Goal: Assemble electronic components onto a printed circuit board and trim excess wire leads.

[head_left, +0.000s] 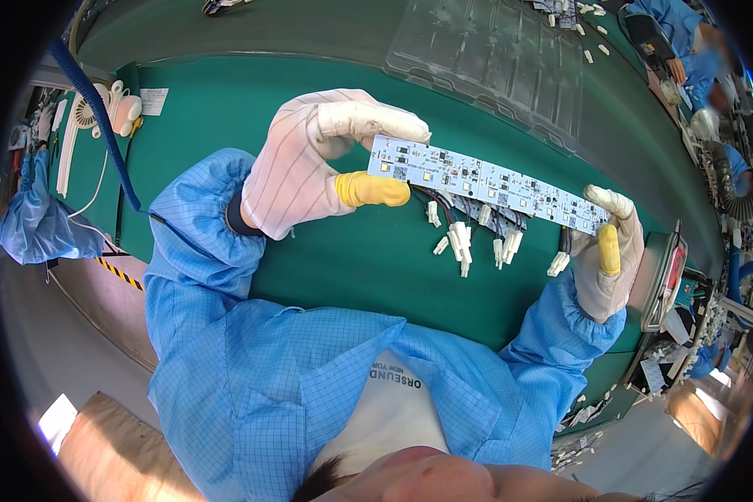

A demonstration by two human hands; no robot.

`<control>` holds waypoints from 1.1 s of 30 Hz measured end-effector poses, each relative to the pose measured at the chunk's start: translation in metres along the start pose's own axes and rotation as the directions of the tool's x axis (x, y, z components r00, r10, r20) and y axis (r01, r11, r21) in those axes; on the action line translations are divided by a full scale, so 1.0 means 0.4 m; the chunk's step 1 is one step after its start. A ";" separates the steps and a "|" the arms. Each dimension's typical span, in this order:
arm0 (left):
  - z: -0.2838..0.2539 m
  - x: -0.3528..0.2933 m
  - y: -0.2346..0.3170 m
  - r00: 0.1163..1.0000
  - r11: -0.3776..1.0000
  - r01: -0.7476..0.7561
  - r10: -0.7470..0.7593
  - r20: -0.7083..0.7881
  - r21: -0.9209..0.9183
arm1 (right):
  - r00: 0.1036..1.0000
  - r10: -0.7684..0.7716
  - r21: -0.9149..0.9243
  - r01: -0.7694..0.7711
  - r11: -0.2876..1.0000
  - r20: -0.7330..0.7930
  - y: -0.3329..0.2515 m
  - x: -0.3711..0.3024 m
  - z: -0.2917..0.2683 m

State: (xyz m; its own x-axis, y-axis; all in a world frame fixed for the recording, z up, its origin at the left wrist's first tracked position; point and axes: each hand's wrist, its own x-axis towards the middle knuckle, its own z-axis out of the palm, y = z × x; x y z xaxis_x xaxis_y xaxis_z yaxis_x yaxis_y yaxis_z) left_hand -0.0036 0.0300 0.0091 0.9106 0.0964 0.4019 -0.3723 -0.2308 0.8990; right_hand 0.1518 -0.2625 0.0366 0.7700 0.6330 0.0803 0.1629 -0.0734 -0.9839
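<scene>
A long white LED circuit board (pixel 485 182) is held up between both hands, its component side showing and its right end tilted lower. My left hand (pixel 309 159), in a striped glove with a yellow thumb cover, pinches the left end. The right end is gripped by my right hand (pixel 612 251), gloved the same way. Black wires with white plug connectors (pixel 460 243) hang below the board. Edges of more boards (pixel 498 219) show just under it; whether they are held or lie on the table cannot be told.
Beneath is a green work mat (pixel 335 268). A clear plastic tray (pixel 485 67) lies beyond the board. At far left a small white fan (pixel 100 109) stands near a blue coiled cord (pixel 100 117). Co-workers in blue sleeves (pixel 678 25) sit at the right and left edges.
</scene>
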 end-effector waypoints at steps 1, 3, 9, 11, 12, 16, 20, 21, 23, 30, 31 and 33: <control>-0.001 -0.003 0.003 0.999 0.999 0.040 -0.040 -0.004 -0.022 | 0.999 -0.029 0.043 0.029 0.999 -0.019 0.004 0.005 0.010; -0.010 0.003 0.012 0.998 0.998 0.056 -0.057 0.030 0.033 | 0.997 -0.056 0.082 0.060 0.995 -0.046 0.002 0.007 0.015; -0.012 0.009 0.001 0.994 0.977 -0.097 0.086 0.067 0.187 | 0.996 -0.050 -0.013 0.049 0.999 -0.078 0.004 0.004 0.009; -0.009 0.013 -0.002 0.982 0.950 -0.186 0.170 0.082 0.250 | 0.994 -0.032 -0.035 0.028 0.999 -0.104 0.008 0.004 0.007; -0.006 0.015 -0.003 0.976 0.944 -0.217 0.205 0.075 0.249 | 0.994 -0.033 -0.037 0.029 0.999 -0.107 0.005 0.001 0.007; -0.001 0.020 0.003 0.970 0.935 -0.241 0.235 0.055 0.261 | 0.992 -0.017 -0.030 0.014 0.999 -0.125 0.003 -0.001 0.007; -0.001 0.017 0.001 0.968 0.927 -0.250 0.246 0.052 0.278 | 0.995 -0.031 -0.043 0.027 0.999 -0.093 0.010 0.005 0.002; -0.001 0.015 -0.001 0.967 0.924 -0.255 0.251 0.050 0.286 | 0.995 -0.032 -0.044 0.028 0.999 -0.092 0.013 0.006 0.001; -0.003 0.014 -0.003 0.965 0.920 -0.259 0.257 0.045 0.295 | 0.996 -0.084 0.043 0.085 0.995 -0.030 0.020 0.005 0.000; -0.004 0.015 -0.007 0.975 0.941 -0.220 0.221 0.026 0.257 | 0.999 -0.010 -0.001 0.010 1.000 -0.031 0.003 0.004 0.000; -0.006 0.013 -0.008 0.978 0.947 -0.206 0.206 0.027 0.248 | 0.999 -0.023 -0.004 0.023 1.000 -0.029 0.001 0.005 0.004; -0.008 0.011 -0.003 0.982 0.952 -0.190 0.188 0.028 0.240 | 0.999 -0.035 -0.010 0.034 0.999 -0.031 0.001 0.005 0.006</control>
State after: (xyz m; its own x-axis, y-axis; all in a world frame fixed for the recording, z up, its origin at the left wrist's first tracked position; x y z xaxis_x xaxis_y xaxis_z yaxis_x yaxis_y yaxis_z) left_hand 0.0004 0.0339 0.0102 0.8287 0.0245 0.5592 -0.4839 -0.4707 0.7377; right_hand 0.1519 -0.2593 0.0361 0.7826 0.6110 0.1193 0.1956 -0.0593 -0.9789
